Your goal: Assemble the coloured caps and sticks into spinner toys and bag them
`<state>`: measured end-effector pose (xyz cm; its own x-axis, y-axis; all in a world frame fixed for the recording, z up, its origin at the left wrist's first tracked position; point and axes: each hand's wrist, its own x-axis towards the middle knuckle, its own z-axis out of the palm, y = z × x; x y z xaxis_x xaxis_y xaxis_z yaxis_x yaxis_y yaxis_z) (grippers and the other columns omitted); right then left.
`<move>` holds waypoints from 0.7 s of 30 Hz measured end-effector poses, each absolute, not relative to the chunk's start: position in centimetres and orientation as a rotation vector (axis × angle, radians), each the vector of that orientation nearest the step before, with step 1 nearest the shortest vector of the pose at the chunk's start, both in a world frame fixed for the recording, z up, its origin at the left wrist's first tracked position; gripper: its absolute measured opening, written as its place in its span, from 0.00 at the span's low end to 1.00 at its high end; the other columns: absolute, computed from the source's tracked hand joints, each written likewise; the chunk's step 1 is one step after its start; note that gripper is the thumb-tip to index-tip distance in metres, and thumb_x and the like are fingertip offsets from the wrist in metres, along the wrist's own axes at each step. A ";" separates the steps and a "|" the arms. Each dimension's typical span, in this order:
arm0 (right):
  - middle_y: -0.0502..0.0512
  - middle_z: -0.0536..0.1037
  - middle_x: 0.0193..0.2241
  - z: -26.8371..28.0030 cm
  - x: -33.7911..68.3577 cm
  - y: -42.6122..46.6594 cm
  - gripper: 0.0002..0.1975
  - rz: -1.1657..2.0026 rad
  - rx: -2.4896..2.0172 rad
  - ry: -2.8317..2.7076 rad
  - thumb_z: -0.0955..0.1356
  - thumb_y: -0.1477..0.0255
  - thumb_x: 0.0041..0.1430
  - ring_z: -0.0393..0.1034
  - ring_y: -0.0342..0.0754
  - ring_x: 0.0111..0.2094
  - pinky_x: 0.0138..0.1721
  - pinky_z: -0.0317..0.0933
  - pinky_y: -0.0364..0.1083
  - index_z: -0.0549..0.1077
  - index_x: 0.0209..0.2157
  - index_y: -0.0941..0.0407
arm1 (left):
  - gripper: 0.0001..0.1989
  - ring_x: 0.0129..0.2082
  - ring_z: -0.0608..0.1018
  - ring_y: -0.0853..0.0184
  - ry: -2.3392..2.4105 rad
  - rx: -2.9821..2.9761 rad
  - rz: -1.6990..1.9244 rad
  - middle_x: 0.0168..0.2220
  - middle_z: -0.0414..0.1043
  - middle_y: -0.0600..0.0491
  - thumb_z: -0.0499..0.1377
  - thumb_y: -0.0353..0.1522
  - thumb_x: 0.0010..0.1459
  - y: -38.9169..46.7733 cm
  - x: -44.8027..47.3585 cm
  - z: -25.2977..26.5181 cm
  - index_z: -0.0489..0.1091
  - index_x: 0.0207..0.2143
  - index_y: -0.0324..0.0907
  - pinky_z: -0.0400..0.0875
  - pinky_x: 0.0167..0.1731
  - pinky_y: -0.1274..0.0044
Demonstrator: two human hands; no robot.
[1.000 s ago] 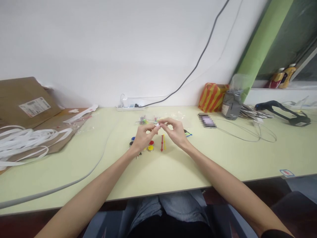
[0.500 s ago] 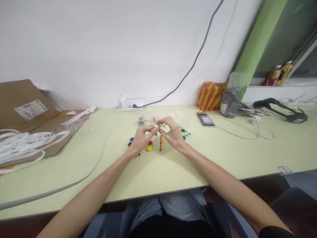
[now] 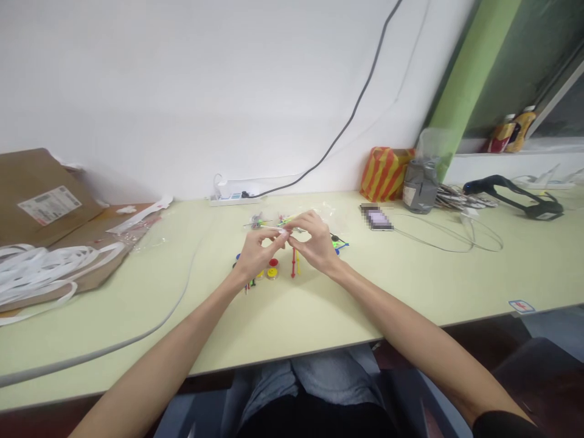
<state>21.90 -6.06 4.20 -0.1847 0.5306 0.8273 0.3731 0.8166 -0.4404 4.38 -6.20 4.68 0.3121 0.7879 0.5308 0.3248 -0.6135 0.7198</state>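
My left hand and my right hand meet above the table, fingertips pinched together. Between them is a small whitish piece, mostly covered by the fingers, so its kind cannot be made out. Below the hands lie a red arrow-tipped stick and a yellow stick. Under my left hand are a red round piece, a yellow round piece and several small dark sticks. Blue and green parts lie beside my right hand.
Clear plastic bags with colourful parts lie behind the hands. A power strip rests against the wall. On the right are a phone, a striped bag and a black headset-like frame. White strapping and a grey cable lie left.
The view has shifted slightly. Both hands stay pinched together in nearly the same place, with the fingers slightly rearranged around the small whitish piece.
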 end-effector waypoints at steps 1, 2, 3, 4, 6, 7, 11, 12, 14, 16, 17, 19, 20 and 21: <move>0.53 0.79 0.34 4.2 21.8 -6.0 0.03 0.164 -0.695 -1.797 0.70 0.76 0.60 0.68 0.51 0.43 0.48 0.61 0.52 0.76 0.35 0.53 | 0.19 0.39 0.78 0.61 0.976 2.086 1.258 0.30 0.77 0.50 0.59 0.44 0.63 -6.2 4.4 4.7 0.74 0.24 0.41 0.70 0.43 0.73; 0.53 0.79 0.34 4.1 21.8 -6.0 0.03 0.168 -0.697 -1.790 0.70 0.76 0.60 0.68 0.51 0.43 0.48 0.61 0.52 0.75 0.35 0.54 | 0.19 0.40 0.78 0.61 0.970 2.075 1.260 0.31 0.77 0.50 0.59 0.44 0.63 -6.1 4.4 4.6 0.74 0.25 0.41 0.70 0.44 0.73; 0.53 0.79 0.35 4.0 21.7 -6.0 0.03 0.178 -0.703 -1.782 0.69 0.76 0.60 0.69 0.51 0.43 0.48 0.61 0.52 0.75 0.35 0.54 | 0.20 0.41 0.79 0.61 0.970 2.061 1.266 0.32 0.78 0.50 0.59 0.44 0.64 -6.0 4.4 4.5 0.74 0.25 0.41 0.70 0.44 0.73; 0.54 0.79 0.36 3.9 21.6 -5.9 0.03 0.192 -0.713 -1.775 0.69 0.76 0.61 0.69 0.51 0.43 0.48 0.61 0.51 0.75 0.36 0.54 | 0.20 0.41 0.79 0.61 0.976 2.046 1.276 0.32 0.78 0.50 0.59 0.44 0.64 -5.9 4.5 4.4 0.74 0.25 0.41 0.70 0.45 0.73; 0.54 0.78 0.38 3.8 21.5 -5.8 0.04 0.229 -0.737 -1.778 0.68 0.75 0.62 0.69 0.51 0.43 0.48 0.62 0.51 0.74 0.38 0.53 | 0.19 0.39 0.79 0.62 1.006 2.017 1.296 0.32 0.78 0.50 0.59 0.45 0.63 -5.6 4.5 4.0 0.74 0.26 0.40 0.70 0.43 0.73; 0.55 0.78 0.38 3.7 21.4 -5.8 0.04 0.246 -0.745 -1.785 0.68 0.74 0.62 0.69 0.51 0.44 0.48 0.62 0.51 0.74 0.38 0.53 | 0.19 0.37 0.78 0.63 1.022 2.003 1.304 0.33 0.78 0.50 0.59 0.45 0.63 -5.5 4.5 3.8 0.75 0.28 0.40 0.71 0.42 0.73; 0.55 0.78 0.40 3.7 21.7 -5.5 0.06 0.270 -0.749 -1.826 0.68 0.73 0.63 0.68 0.52 0.46 0.50 0.62 0.52 0.75 0.41 0.53 | 0.18 0.36 0.78 0.64 1.051 1.972 1.323 0.35 0.78 0.49 0.60 0.46 0.62 -5.0 4.5 3.3 0.76 0.33 0.40 0.72 0.41 0.73; 0.56 0.78 0.41 3.8 21.9 -5.5 0.07 0.271 -0.741 -1.845 0.68 0.73 0.63 0.68 0.52 0.47 0.50 0.62 0.52 0.75 0.42 0.52 | 0.18 0.36 0.78 0.64 1.062 1.981 1.328 0.34 0.78 0.49 0.60 0.46 0.62 -4.9 4.4 3.3 0.76 0.34 0.40 0.72 0.41 0.73; 0.56 0.78 0.42 4.1 22.3 -5.2 0.10 0.280 -0.706 -1.905 0.67 0.74 0.63 0.69 0.52 0.47 0.52 0.62 0.53 0.76 0.46 0.52 | 0.17 0.35 0.77 0.65 1.093 2.027 1.346 0.34 0.77 0.51 0.58 0.45 0.63 -5.0 4.3 3.4 0.75 0.34 0.40 0.71 0.39 0.74; 0.56 0.78 0.43 4.4 22.8 -5.0 0.13 0.309 -0.665 -1.969 0.65 0.75 0.65 0.69 0.51 0.47 0.52 0.61 0.53 0.76 0.49 0.51 | 0.15 0.33 0.75 0.67 1.124 2.120 1.360 0.33 0.76 0.52 0.58 0.44 0.64 -5.1 4.2 3.5 0.74 0.35 0.41 0.69 0.38 0.74; 0.55 0.78 0.43 4.6 23.0 -4.9 0.13 0.328 -0.657 -1.989 0.64 0.75 0.66 0.70 0.51 0.47 0.52 0.61 0.53 0.76 0.49 0.51 | 0.14 0.32 0.74 0.67 1.131 2.182 1.360 0.32 0.75 0.53 0.58 0.42 0.64 -5.2 4.1 3.6 0.74 0.35 0.42 0.68 0.37 0.75; 0.54 0.79 0.38 4.8 23.4 -4.6 0.10 0.362 -0.684 -2.009 0.65 0.73 0.67 0.71 0.50 0.43 0.50 0.62 0.51 0.78 0.44 0.52 | 0.11 0.31 0.73 0.68 1.126 2.315 1.328 0.31 0.73 0.54 0.59 0.40 0.63 -5.4 4.1 3.5 0.72 0.34 0.42 0.67 0.37 0.75; 0.54 0.79 0.36 4.9 23.6 -4.5 0.09 0.378 -0.710 -2.016 0.66 0.71 0.67 0.71 0.49 0.41 0.48 0.62 0.50 0.79 0.40 0.53 | 0.10 0.31 0.72 0.68 1.124 2.367 1.299 0.30 0.72 0.55 0.59 0.39 0.63 -5.4 4.1 3.3 0.72 0.34 0.42 0.66 0.37 0.75; 0.54 0.79 0.34 4.9 23.8 -4.5 0.08 0.395 -0.738 -2.023 0.67 0.70 0.66 0.71 0.48 0.39 0.46 0.62 0.49 0.79 0.37 0.53 | 0.10 0.31 0.72 0.68 1.122 2.403 1.267 0.29 0.71 0.55 0.58 0.39 0.63 -5.5 4.2 3.2 0.71 0.33 0.42 0.65 0.37 0.75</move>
<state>23.76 -4.45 4.94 -0.4001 0.6390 0.6570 0.3450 0.7691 -0.5380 4.16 -5.48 3.21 0.3438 0.7043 0.6211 0.5311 -0.6913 0.4899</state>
